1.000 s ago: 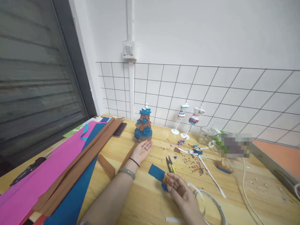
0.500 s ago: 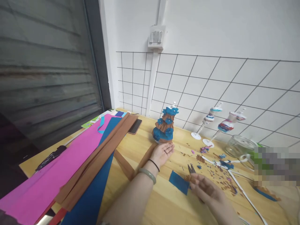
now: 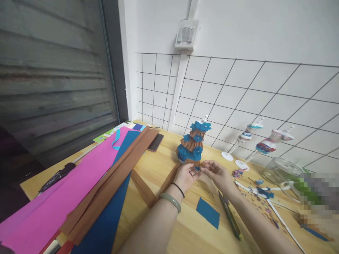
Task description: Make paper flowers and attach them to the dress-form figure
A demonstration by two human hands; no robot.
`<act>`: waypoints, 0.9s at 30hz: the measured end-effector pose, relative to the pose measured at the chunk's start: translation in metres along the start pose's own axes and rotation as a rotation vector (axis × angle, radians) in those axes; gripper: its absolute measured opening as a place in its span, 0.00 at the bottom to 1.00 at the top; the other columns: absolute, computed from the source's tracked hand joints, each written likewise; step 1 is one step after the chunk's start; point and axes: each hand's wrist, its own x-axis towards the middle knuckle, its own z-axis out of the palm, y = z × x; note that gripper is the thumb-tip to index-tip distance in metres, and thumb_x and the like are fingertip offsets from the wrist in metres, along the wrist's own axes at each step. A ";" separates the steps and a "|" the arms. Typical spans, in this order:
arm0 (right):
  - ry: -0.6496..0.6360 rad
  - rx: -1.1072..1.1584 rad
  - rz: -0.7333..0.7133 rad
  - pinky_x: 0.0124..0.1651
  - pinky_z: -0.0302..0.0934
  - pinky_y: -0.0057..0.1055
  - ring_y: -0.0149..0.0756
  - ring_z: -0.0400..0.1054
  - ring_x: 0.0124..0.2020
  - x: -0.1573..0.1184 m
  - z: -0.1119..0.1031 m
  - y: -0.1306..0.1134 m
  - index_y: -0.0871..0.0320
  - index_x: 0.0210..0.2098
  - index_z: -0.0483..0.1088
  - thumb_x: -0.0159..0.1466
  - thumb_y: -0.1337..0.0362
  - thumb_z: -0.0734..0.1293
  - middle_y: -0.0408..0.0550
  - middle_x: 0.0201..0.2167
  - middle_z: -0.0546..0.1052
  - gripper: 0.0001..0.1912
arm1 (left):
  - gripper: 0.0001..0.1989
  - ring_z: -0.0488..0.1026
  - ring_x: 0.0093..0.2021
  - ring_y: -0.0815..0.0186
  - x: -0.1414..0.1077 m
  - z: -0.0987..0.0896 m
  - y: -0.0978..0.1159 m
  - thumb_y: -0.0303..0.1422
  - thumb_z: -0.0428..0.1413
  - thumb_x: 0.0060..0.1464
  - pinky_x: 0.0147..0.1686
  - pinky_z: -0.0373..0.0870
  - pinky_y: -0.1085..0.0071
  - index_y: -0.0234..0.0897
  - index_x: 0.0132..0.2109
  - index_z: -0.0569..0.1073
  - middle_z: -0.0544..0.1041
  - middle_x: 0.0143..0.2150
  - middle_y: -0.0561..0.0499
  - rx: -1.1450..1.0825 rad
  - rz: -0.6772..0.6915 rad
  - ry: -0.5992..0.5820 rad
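A small dress form (image 3: 194,141), covered in pleated brown and blue paper with blue flowers, stands upright on the wooden table. Just in front of its base, my left hand (image 3: 186,178) lies palm up with its fingers extended. My right hand (image 3: 218,174) pinches a small brown pleated paper piece (image 3: 199,164) beside the left fingertips. A bit of blue shows under that piece. Below my hands lies a blue paper rectangle (image 3: 208,212), and scissors (image 3: 230,217) rest under my right forearm.
Long pink (image 3: 79,180), brown and blue paper strips cover the left side, beside a phone (image 3: 155,142). Two white dress forms (image 3: 274,141), a glass jar (image 3: 282,171) and paper scraps (image 3: 259,208) are at the right. A wire grid stands behind.
My right hand has moved up and left with the brown piece to my left fingertips. The scissors now show more fully on the table. The camera view has shifted slightly.
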 end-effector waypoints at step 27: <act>-0.074 0.086 0.010 0.38 0.65 0.33 0.37 0.72 0.33 0.015 0.006 -0.003 0.58 0.36 0.67 0.46 0.55 0.73 0.48 0.31 0.77 0.21 | 0.07 0.73 0.35 0.64 -0.002 0.002 -0.001 0.25 0.48 0.50 0.41 0.67 0.66 0.29 0.31 0.70 0.74 0.32 0.42 0.002 0.014 0.024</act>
